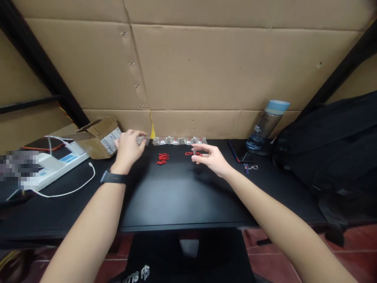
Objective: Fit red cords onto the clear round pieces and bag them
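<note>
My left hand (131, 147), with a dark watch on its wrist, is closed on a clear plastic packet (141, 140) near the back of the black table (176, 200). My right hand (210, 157) pinches a small, shiny round item (194, 151) between thumb and fingers. Behind that hand lies a red cord loop (188, 153), partly covered by the fingers. Between my hands is a little heap of red cords (162, 158). Several clear packets with round pieces (174, 140) stand in a row along the cardboard wall.
At the left are an open cardboard box (100, 137), a white power strip (55, 171) and a white cable (69, 195). Toward the right are a water bottle (263, 127), a dark flat device (240, 151), a keychain (249, 168) and a black backpack (330, 157).
</note>
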Motion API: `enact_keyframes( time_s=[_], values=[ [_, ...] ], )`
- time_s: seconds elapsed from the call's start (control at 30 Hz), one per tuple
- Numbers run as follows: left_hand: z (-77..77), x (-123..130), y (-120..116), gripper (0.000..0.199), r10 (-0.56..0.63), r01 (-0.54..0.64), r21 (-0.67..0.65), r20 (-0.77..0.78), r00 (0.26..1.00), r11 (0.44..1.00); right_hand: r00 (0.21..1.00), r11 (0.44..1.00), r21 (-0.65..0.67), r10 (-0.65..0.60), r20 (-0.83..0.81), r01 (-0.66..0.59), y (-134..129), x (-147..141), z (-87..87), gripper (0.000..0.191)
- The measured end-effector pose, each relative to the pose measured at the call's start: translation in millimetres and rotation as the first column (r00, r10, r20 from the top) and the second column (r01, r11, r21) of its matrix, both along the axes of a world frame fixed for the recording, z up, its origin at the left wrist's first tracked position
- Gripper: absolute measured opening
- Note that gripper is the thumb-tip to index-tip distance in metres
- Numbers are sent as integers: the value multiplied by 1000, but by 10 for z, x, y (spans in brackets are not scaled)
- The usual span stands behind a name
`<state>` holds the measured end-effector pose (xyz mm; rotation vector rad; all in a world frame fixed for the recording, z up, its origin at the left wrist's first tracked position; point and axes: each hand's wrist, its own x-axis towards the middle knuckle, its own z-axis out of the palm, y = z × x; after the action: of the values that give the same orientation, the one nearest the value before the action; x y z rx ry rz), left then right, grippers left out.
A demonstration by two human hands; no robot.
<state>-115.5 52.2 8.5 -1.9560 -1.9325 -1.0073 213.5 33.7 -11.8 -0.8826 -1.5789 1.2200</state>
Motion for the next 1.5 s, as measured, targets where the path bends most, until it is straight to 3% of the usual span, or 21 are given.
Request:
enact_keyframes(
  time_s=[0.13,0.33,0.5,0.7,0.77,0.83,0.9,0.97,1.07,1.13,1.17,1.23,1.37,1.5],
  values=[
    [-185,-505,161,20,116,-114,-77,25,993,991,999,1000,15,-14,48,14,46,45,-37,60],
    [-357,-645,245,21,176,-174,-101,8,984,979,995,999,37,35,98,-39,35,52,-26,55],
    [-271,-629,207,21,224,-222,-32,73,972,975,993,999,38,11,118,-16,42,60,-26,54],
    [-24,-393,17,27,221,-238,168,111,969,957,990,996,84,-20,140,8,74,104,4,52],
    [43,-193,-47,28,142,-156,168,94,985,973,987,993,109,-52,151,35,81,129,42,52],
    [68,95,-112,27,-38,31,107,62,997,994,975,985,143,-127,184,102,100,176,78,51],
    [46,436,-193,25,-254,254,31,12,967,967,948,965,191,-223,227,181,139,249,102,50],
    [-13,762,-296,25,-530,528,-80,-14,848,846,920,941,246,-293,260,231,191,342,111,49],
    [-115,1074,-452,41,-804,781,-264,30,594,566,896,920,291,-344,282,262,259,475,119,54],
    [-168,1139,-513,55,-848,806,-352,58,526,476,878,911,309,-366,308,272,275,530,135,58],
    [-186,1141,-524,58,-852,804,-377,68,519,460,868,906,324,-377,322,274,273,545,146,59],
    [-209,1119,-512,55,-843,797,-381,76,533,470,853,896,356,-390,348,265,256,554,169,57],
    [-216,1073,-437,34,-805,761,-337,17,594,555,856,903,370,-359,372,218,228,530,184,56],
    [-226,1044,-429,33,-816,715,-458,-41,576,528,850,914,367,-327,413,173,224,513,173,57]
  ],
)
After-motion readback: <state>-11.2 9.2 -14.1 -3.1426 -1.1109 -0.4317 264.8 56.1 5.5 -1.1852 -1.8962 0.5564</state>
